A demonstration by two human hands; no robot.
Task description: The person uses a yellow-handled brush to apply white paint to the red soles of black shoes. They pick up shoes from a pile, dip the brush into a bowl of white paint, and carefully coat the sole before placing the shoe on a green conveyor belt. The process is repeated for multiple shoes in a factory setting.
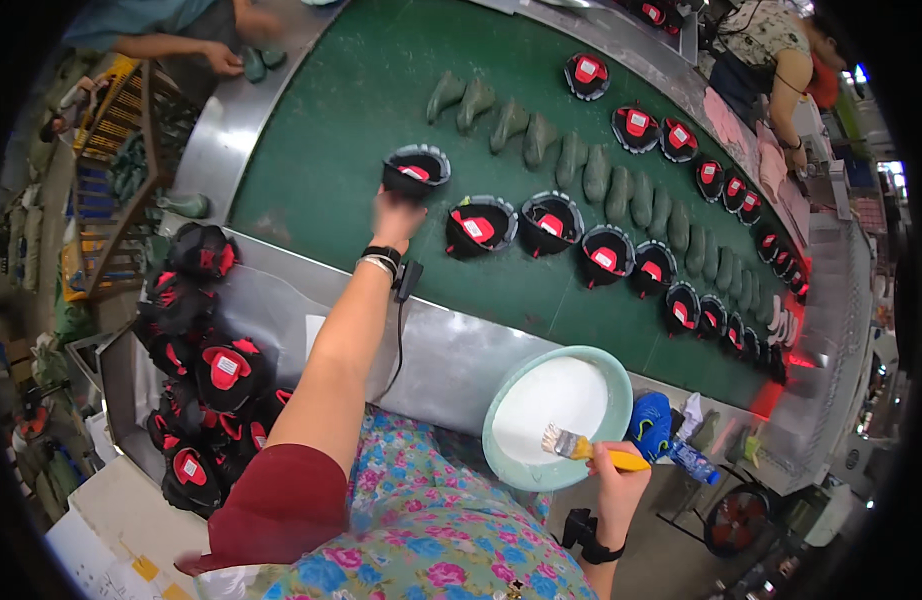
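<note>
The left hand (396, 212) reaches far out over the green belt (331, 140), its fingers curled down onto the near edge of a black shoe upper (416, 168) — gripping or just pressing it, I cannot tell which, since the hand is seen from behind. The upper sits on the belt with its opening facing up, a red lining and a white tag showing inside, and a grey rim around it. It stands at the left end of a row of like uppers (601, 255) that runs away to the right along the belt; a second row lies farther off, and between the two a line of dark green soles (541, 140) rests toe to heel.

The right hand (621, 478) is closed around the yellow handle of a brush (581, 446) — its pale bristles lie over the white glue in a pale green bowl (501, 455), which sits at the near metal edge of the belt. Just right of the bowl lies a blue cloth (649, 422).

To the left, off the belt, a heap of black and red uppers (206, 390) fills a bin. At the far corner another person's hand (221, 60) touches green soles.
</note>
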